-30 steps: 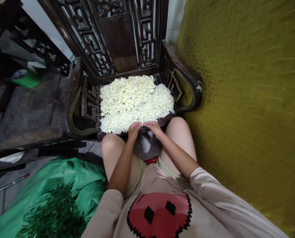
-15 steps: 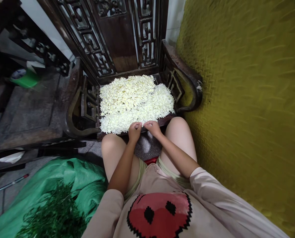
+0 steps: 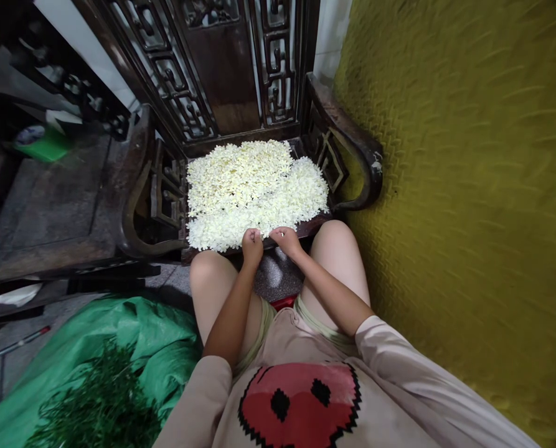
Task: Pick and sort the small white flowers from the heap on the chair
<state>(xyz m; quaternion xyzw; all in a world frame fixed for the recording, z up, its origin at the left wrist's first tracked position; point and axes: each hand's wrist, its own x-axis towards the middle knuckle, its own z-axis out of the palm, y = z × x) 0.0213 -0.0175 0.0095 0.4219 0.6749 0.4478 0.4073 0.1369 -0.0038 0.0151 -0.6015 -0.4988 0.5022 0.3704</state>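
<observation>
A thick layer of small white and cream flowers (image 3: 240,180) covers the seat of the dark carved wooden chair (image 3: 233,81). At the seat's front edge, my left hand (image 3: 252,244) is closed, its fingertips pinched together beside the nearest flowers. My right hand (image 3: 285,239) is closed too, thumb against fingers, a short gap to the right of the left one. Both hover over the edge between my knees. Whatever either pinch holds is too small to make out.
Curved armrests (image 3: 371,168) flank the seat. A yellow textured surface (image 3: 464,186) rises close on my right. To the left stands another wooden seat (image 3: 58,205) with a green container (image 3: 47,144) on it. Below it lies a green sack (image 3: 132,317) with leafy greens (image 3: 104,398).
My hands have drawn slightly apart, with the left fingers curled in more tightly. The flowers look unchanged, and the view has shifted a little.
</observation>
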